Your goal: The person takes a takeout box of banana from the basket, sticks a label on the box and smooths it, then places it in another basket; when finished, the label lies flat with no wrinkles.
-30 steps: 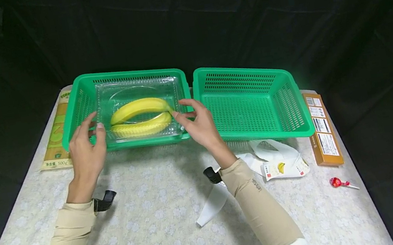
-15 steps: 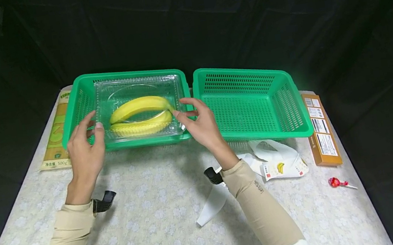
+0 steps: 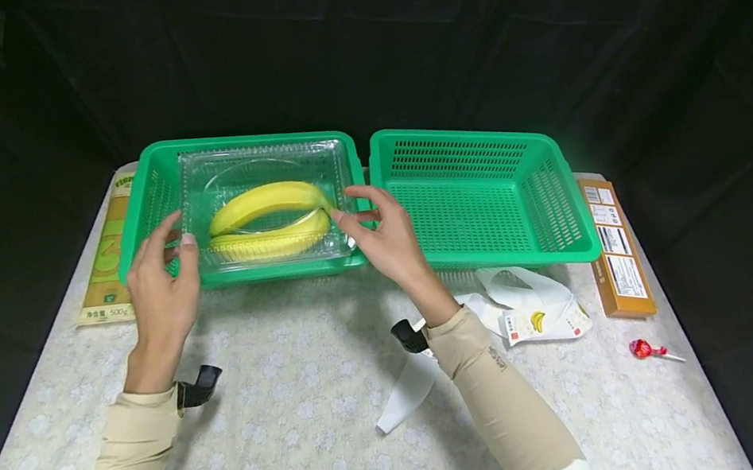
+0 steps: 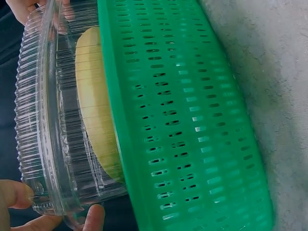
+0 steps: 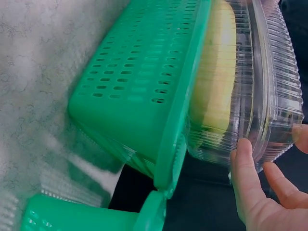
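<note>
Over the left green basket [image 3: 281, 273] both hands hold a hinged clear plastic box [image 3: 260, 155], lid closed. Inside lie two yellow bananas, an upper banana [image 3: 270, 197] and a lower banana [image 3: 266, 246]. My left hand [image 3: 164, 293] grips the box's left end, its thumb and fingers spread along that side. At the opposite end my right hand [image 3: 388, 241] holds the box between thumb and fingers. In the right wrist view the box [image 5: 260, 72] sits at the level of the basket's rim, overlapping it.
A second green basket [image 3: 460, 211] stands to the right. Beside the baskets lie a yellow-green 500 g packet [image 3: 103, 273] and an orange carton [image 3: 621, 257]. White banana-printed packaging [image 3: 542, 308] and a red lollipop [image 3: 644, 349] lie nearer on the patterned tablecloth [image 3: 289, 432].
The plastic box with the bananas has shifted slightly up and toward the back in the head view, both hands moving with it. Both grips look the same.
</note>
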Available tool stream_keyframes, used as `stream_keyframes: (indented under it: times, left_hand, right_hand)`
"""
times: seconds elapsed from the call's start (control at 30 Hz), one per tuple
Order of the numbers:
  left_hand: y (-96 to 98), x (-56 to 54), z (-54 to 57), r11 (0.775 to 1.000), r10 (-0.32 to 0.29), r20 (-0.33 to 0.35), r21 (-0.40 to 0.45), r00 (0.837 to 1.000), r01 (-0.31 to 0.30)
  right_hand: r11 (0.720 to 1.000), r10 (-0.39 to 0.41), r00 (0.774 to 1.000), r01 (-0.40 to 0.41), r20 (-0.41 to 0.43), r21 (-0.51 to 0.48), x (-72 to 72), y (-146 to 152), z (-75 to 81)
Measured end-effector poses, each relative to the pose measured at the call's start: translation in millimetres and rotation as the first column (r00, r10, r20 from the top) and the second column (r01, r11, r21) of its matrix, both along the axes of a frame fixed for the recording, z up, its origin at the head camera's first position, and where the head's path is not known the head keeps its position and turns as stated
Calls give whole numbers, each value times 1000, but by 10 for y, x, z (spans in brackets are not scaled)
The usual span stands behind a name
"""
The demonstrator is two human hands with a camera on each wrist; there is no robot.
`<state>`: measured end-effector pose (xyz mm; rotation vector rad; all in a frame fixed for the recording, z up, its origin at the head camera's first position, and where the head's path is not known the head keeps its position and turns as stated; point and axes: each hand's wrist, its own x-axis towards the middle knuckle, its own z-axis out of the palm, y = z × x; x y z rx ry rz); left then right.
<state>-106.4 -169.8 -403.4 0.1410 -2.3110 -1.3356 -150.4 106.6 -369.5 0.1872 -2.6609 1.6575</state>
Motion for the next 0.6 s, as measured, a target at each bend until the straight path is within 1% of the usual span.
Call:
stream_keyframes:
  times: [0.1,0.27,0.6]
  left_hand:
    - [1,4,12,1000,3,-7,-1,1000,-3]
    - [-3,9,40,1000,10,2,-5,1000,-10]
    - [6,30,79,1000,11,-8,-4,1000,-12]
  right_hand:
    - [1000,1,1000,-2,-17,-8,17,3,23]
    - [1000,-3,1000,3,-17,-19,36,9,52]
    - [1000,-2,1000,1,-21,-27,40,17,44]
